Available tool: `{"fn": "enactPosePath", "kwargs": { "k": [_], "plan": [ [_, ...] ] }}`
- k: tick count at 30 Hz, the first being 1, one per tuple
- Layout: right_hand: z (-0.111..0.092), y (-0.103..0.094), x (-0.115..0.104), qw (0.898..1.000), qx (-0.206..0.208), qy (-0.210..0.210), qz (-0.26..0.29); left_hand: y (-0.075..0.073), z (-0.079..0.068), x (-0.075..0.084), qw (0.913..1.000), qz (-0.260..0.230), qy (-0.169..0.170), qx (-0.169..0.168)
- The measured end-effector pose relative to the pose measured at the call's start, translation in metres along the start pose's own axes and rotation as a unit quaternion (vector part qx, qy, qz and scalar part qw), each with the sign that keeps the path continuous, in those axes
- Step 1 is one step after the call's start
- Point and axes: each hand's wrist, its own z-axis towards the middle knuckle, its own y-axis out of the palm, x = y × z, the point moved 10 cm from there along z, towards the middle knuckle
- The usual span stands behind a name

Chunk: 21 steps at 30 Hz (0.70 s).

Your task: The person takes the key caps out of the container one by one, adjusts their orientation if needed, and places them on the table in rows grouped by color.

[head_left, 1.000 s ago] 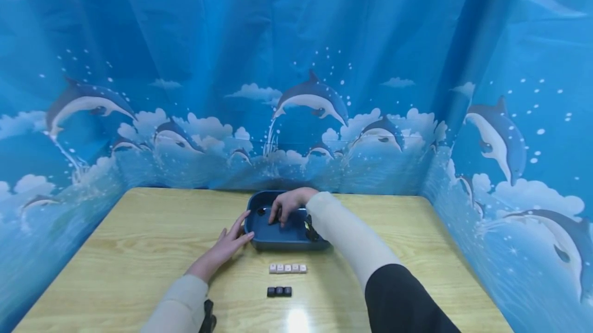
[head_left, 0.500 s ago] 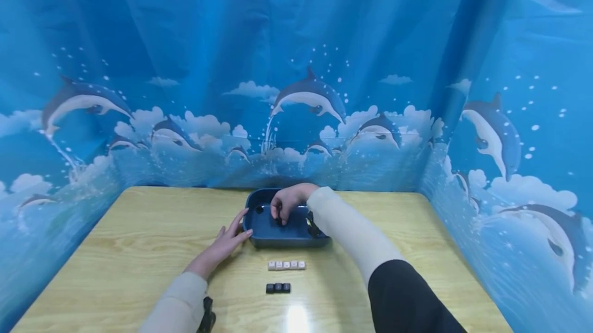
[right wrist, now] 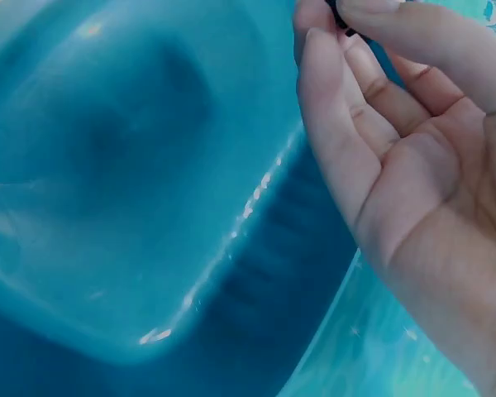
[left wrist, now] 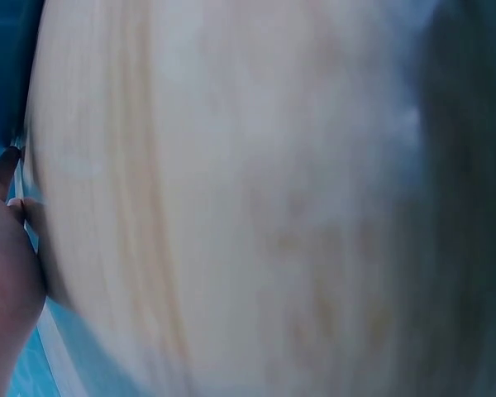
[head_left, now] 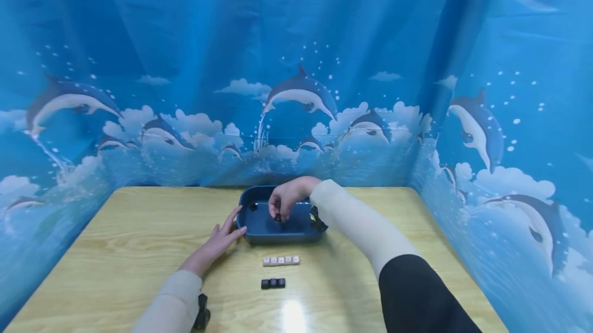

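My right hand (head_left: 288,200) reaches into a blue tray (head_left: 287,238) and pinches a small black keycap (head_left: 278,217) between thumb and fingers. The right wrist view shows the keycap's dark edge (right wrist: 341,18) at the fingertips, mostly covered by the thumb. Another black keycap (head_left: 253,207) lies in the tray's left part. With fingers spread, my left hand (head_left: 221,239) touches the tray's left rim. In front of the tray, a row of several white keycaps (head_left: 281,261) lies on the table, and nearer to me is a row of black keycaps (head_left: 273,283).
The tray stands on a wood-grain table (head_left: 139,250), close to its back edge. A blue curtain (head_left: 194,168) printed with dolphins hangs behind and along the sides. My right forearm passes over the tray's right end, partly hiding it.
The right fingers, earlier pointing down into the tray, have curled together and lifted slightly with a black keycap. My left hand stays at the rim; the head view has shifted slightly.
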Motion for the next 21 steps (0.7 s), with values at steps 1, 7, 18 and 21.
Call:
{"fn": "enactPosePath", "kwargs": {
  "k": [1, 7, 18, 21],
  "plan": [
    [-0.004, 0.0, -0.001, 1.0, -0.002, -0.002, 0.005, 0.0, 0.0, 0.0, 1.0, -0.002, 0.0, -0.001],
    [-0.025, 0.002, -0.006, 1.0, -0.005, -0.028, -0.001, -0.001, -0.002, 0.002, 0.9999, -0.001, 0.007, -0.009],
    [-0.058, 0.006, -0.02, 0.994, 0.06, -0.091, -0.025, -0.001, 0.0, 0.001, 0.9998, 0.001, 0.016, -0.01],
    [-0.067, 0.008, -0.023, 0.991, 0.08, -0.105, -0.025, 0.0, 0.0, 0.002, 0.9998, -0.004, 0.011, -0.014]
  ]
}}
